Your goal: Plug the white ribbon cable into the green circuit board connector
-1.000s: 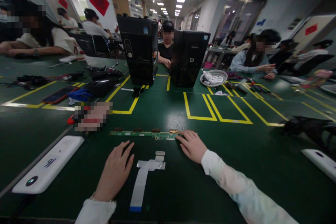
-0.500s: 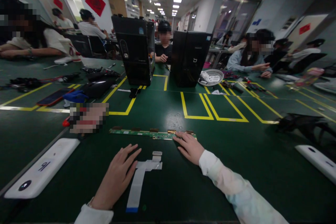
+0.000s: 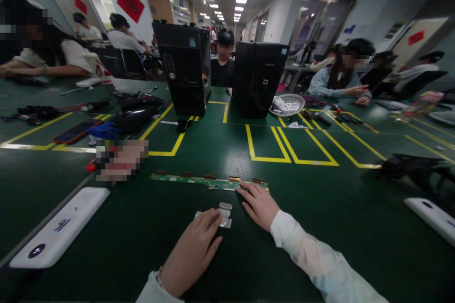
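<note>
A long, narrow green circuit board (image 3: 188, 179) lies across the dark green table, with brown and gold tabs along its far edge. My right hand (image 3: 260, 204) rests its fingertips on the board's right part, fingers spread. Nearer to me, my left hand (image 3: 195, 251) lies palm down over a whitish flat ribbon cable (image 3: 226, 221), its fingers loosely extended on it. The cable's connector end (image 3: 225, 206) shows beyond the fingertips, just below the board. The rest of the cable is hidden under my left hand.
Two black computer towers (image 3: 183, 71) stand at the back, with a white basket (image 3: 287, 104) beside the right one. White devices (image 3: 60, 227) lie at left and right. A phone (image 3: 76, 131), cables and tools are at the left. Other people sit around.
My left hand has moved right and onto the ribbon cable, which has shifted right with its long tail now covered. My right hand stays on the board. The person opposite has lowered a hand.
</note>
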`<action>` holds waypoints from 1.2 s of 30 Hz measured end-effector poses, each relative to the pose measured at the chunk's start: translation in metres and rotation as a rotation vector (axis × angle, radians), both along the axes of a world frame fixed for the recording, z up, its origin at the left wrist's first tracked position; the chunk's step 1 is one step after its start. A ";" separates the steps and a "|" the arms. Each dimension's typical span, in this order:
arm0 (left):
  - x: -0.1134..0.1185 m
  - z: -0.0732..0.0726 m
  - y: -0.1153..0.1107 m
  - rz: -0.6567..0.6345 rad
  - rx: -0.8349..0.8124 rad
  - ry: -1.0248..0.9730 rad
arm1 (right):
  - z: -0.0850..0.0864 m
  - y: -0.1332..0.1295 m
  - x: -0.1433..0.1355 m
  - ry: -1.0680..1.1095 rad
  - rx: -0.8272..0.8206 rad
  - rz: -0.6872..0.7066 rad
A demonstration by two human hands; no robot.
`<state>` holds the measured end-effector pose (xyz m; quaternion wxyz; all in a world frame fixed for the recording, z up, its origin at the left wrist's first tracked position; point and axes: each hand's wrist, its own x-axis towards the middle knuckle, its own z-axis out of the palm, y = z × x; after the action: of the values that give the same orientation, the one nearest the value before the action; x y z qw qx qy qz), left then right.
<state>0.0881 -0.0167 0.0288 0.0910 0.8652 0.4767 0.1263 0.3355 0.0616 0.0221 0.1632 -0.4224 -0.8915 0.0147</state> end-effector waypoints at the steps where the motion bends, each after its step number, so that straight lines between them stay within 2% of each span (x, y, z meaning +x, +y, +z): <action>1: 0.005 0.000 0.001 0.005 0.009 0.013 | 0.000 -0.001 -0.001 0.005 -0.006 -0.003; 9: 0.030 0.007 0.016 0.018 0.071 0.103 | -0.002 0.005 0.002 0.047 -0.035 0.035; 15: 0.040 0.003 0.026 0.010 0.107 0.086 | -0.004 0.007 0.003 0.068 -0.041 0.041; 28: 0.045 -0.006 0.028 0.026 0.208 0.144 | -0.009 0.010 0.006 0.082 -0.056 0.075; 36: 0.053 -0.007 0.026 0.080 0.208 0.157 | -0.007 0.009 0.004 0.072 -0.064 0.062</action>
<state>0.1407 0.0093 0.0221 -0.0419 0.8574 0.5010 0.1103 0.3393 0.0706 0.0155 0.1812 -0.3989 -0.8967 0.0635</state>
